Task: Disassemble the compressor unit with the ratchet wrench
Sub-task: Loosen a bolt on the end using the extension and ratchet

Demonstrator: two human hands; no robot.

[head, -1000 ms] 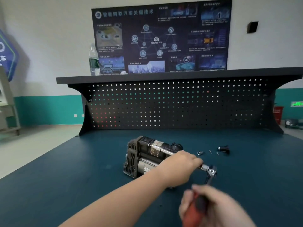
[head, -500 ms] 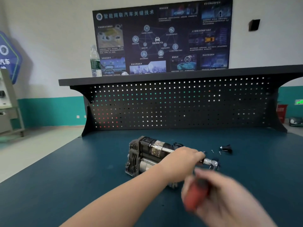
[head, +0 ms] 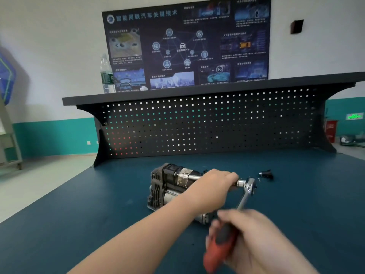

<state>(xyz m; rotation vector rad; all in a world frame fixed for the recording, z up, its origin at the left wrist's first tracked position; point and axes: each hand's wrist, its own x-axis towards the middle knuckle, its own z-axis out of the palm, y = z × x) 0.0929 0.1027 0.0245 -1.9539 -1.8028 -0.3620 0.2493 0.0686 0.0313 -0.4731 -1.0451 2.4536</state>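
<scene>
The compressor unit (head: 171, 186) is lying on its side on the dark blue table (head: 79, 224), in front of the perforated back panel (head: 207, 127). A long chrome extension bar (head: 192, 176) is running along the top of the compressor unit, from a fastener near its black end out to the right.

The left hand (head: 214, 186) is curling its fingers round this bar, probably to be keeping the socket seated and the bar in line while force is going in at the far end. The ratchet wrench (head: 245, 191) is sitting with its head on the bar's right end and its shaft sloping down towards the viewer. The right hand (head: 254, 240), blurred, is wrapping round the red and black handle, seemingly swinging it to loosen the bolt.

To the right of the compressor unit, beyond the wrench head, a small black part (head: 266, 173) and a tiny screw (head: 259, 179) are lying loose, likely set aside out of the swing path.
</scene>
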